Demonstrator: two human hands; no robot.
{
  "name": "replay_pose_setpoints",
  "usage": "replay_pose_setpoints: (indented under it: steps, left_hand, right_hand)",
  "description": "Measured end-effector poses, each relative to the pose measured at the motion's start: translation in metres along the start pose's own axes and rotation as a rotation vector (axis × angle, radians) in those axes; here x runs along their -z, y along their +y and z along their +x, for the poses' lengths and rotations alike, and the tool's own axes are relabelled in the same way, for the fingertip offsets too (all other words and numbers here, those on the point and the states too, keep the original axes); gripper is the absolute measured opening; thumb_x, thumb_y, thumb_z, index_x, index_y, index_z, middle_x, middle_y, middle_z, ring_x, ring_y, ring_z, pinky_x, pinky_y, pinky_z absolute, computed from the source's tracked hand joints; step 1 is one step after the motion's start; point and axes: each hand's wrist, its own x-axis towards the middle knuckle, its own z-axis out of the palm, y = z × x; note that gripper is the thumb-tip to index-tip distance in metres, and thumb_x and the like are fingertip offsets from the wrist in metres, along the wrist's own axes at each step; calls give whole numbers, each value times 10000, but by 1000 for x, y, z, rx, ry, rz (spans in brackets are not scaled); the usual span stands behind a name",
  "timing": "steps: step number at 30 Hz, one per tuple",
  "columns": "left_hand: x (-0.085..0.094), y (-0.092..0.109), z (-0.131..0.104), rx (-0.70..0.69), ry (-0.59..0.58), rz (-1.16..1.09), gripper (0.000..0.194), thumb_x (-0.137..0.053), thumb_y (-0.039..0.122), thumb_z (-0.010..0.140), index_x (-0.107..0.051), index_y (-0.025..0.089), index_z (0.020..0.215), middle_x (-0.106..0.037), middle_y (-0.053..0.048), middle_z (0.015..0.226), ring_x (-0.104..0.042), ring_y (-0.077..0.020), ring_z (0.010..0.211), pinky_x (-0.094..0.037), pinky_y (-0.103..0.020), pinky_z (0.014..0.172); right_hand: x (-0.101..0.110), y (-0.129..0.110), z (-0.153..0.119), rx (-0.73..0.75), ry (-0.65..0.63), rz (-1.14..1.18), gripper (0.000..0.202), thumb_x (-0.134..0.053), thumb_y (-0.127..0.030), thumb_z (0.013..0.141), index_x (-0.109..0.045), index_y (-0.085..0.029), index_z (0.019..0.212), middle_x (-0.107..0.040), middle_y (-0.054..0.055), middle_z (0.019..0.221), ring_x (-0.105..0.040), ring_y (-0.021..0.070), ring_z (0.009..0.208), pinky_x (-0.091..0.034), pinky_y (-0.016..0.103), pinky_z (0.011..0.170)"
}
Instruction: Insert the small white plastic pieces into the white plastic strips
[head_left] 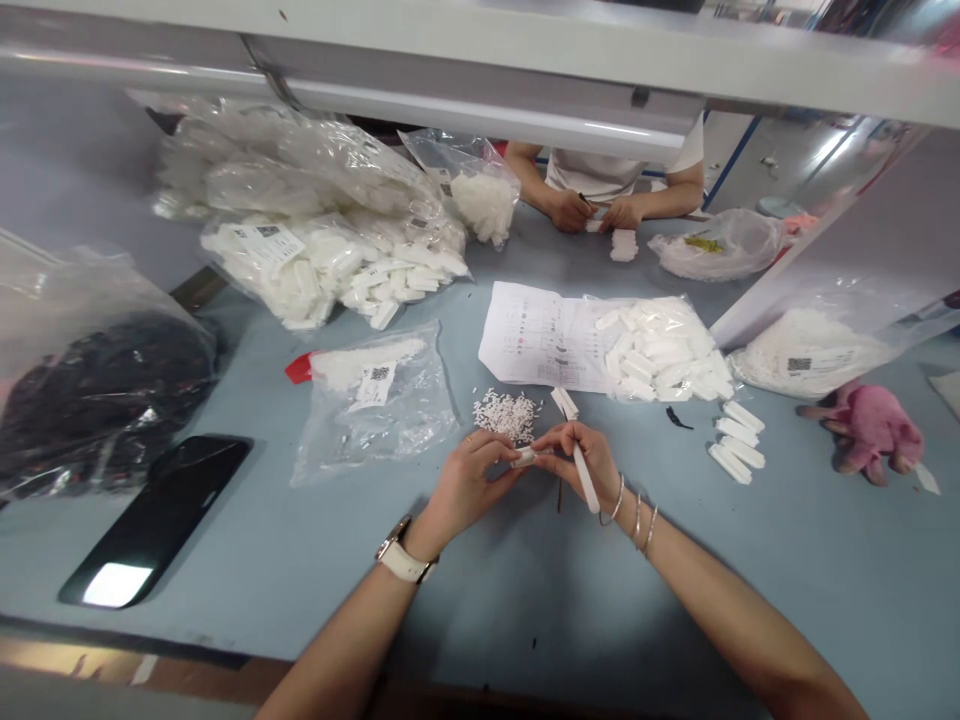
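My left hand [466,482] pinches one end of a small white plastic piece [524,457] between thumb and fingers. My right hand [589,452] meets it at the other end, fingertips closed, with a slim white-handled tool [586,482] lying across the fingers. Which kind of tool it is cannot be made out. Just beyond both hands lies a pile of tiny white pellet-like parts [506,414]. Beside the pile, close to my right fingers, is a white rectangular piece [565,403].
A printed sheet [536,335] lies partly under a bag of white pieces [664,350]. Several loose white pieces [739,440] rest at right near a pink plush toy [874,430]. At left are a flat bag [382,410] and a black phone [157,520]. A co-worker's hands [574,211] work opposite.
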Motion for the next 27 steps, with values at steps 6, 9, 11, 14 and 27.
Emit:
replay_pose_setpoints:
  steps: [6,9,11,14,27]
  left_hand:
    - [-2,0,-1,-14,-2,11,65,-626,224,807,-602,176,771,-643,-52,809,-616,-160,729,-515,-277,615]
    - [-2,0,-1,-36,-3,20,79,-612,222,821,-593,174,761,-639,-49,807,-610,-154,724,-511,-270,610]
    - [-2,1,-1,-56,-3,26,92,-603,223,832,-585,175,757,-636,-45,807,-604,-146,717,-508,-266,609]
    - [0,1,0,-85,-11,30,104,-592,224,843,-568,176,753,-632,-45,818,-600,-143,722,-507,-263,613]
    - [2,8,2,-155,2,28,90,-576,210,851,-565,188,764,-630,-36,811,-599,-144,716,-503,-275,626]
  right_hand:
    - [1,-2,-1,93,19,-108,423,-710,-373,706,-328,-239,584,-696,35,685,-630,193,715,-490,335,678]
    - [3,0,-1,73,-15,-106,419,-718,-385,695,-341,-235,591,-689,32,682,-623,188,702,-483,326,671]
    - [3,3,0,13,-38,-53,435,-730,-410,676,-339,-234,604,-692,34,704,-630,185,686,-486,316,646]
    - [4,7,1,-92,-53,29,480,-762,-444,619,-333,-230,616,-706,65,839,-654,208,768,-498,324,670]
    - [2,2,0,-271,-209,308,545,-815,-455,543,-336,-222,656,-690,51,907,-646,168,749,-510,304,677]
